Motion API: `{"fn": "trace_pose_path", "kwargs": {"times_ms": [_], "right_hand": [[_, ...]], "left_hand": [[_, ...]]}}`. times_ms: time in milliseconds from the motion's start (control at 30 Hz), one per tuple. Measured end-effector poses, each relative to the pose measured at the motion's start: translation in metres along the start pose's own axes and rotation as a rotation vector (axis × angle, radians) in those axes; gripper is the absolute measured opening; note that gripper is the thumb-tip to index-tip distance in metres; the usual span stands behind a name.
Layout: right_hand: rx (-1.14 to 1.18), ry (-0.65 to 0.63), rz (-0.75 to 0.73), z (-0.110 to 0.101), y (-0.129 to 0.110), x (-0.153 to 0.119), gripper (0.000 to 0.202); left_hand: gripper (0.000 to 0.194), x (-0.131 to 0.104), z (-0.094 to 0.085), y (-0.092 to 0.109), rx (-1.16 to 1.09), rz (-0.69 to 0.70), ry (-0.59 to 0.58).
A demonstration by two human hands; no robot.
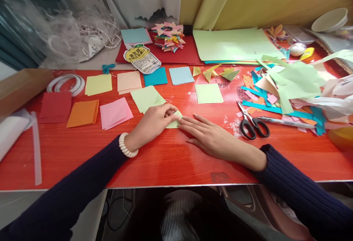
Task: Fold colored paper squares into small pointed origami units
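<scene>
A small folded piece of light green paper (174, 122) lies on the red table between my hands. My left hand (157, 121) pinches its left side, thumb and forefinger together. My right hand (212, 136) lies flat with fingers stretched out, the fingertips touching the paper's right edge. Just behind my left hand rests a light green paper square (146, 97), partly covered by the fingers. Another pale green square (209, 93) lies farther back to the right. Near the back stand several small folded paper pieces (211, 73).
Stacks of coloured squares, such as pink (116, 113) and orange (83, 113), lie to the left. Black-handled scissors (252, 123) and a pen (285, 122) lie right of my right hand, beside a heap of paper scraps (295, 83). A layered paper ornament (168, 37) stands at the back.
</scene>
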State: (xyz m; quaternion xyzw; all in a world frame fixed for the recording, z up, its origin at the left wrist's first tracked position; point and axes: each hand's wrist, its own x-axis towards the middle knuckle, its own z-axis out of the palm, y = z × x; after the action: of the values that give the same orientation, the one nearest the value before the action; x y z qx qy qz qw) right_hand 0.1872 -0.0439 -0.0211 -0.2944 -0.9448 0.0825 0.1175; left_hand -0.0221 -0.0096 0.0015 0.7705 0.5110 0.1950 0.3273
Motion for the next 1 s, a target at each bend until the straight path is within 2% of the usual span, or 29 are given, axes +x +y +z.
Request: {"fn": "trace_pose_path", "kwargs": {"times_ms": [200,600,833,1000], "right_hand": [[-0.039,-0.025,-0.002,0.001,0.000,-0.001,0.045],[-0.044,-0.029,-0.013,0.000,0.000,-0.001,0.047],[-0.015,0.051,-0.077,-0.008,-0.005,-0.002,0.051],[-0.024,0.025,-0.082,-0.009,-0.006,-0.003,0.050]], "left_hand": [[0.016,0.000,0.005,-0.002,-0.126,-0.037,0.039],[0.025,-0.003,0.005,0.003,-0.079,-0.051,0.071],[0.023,-0.004,0.008,0.005,-0.048,-0.048,0.095],[0.020,-0.005,0.010,0.005,-0.007,-0.038,0.132]]}}
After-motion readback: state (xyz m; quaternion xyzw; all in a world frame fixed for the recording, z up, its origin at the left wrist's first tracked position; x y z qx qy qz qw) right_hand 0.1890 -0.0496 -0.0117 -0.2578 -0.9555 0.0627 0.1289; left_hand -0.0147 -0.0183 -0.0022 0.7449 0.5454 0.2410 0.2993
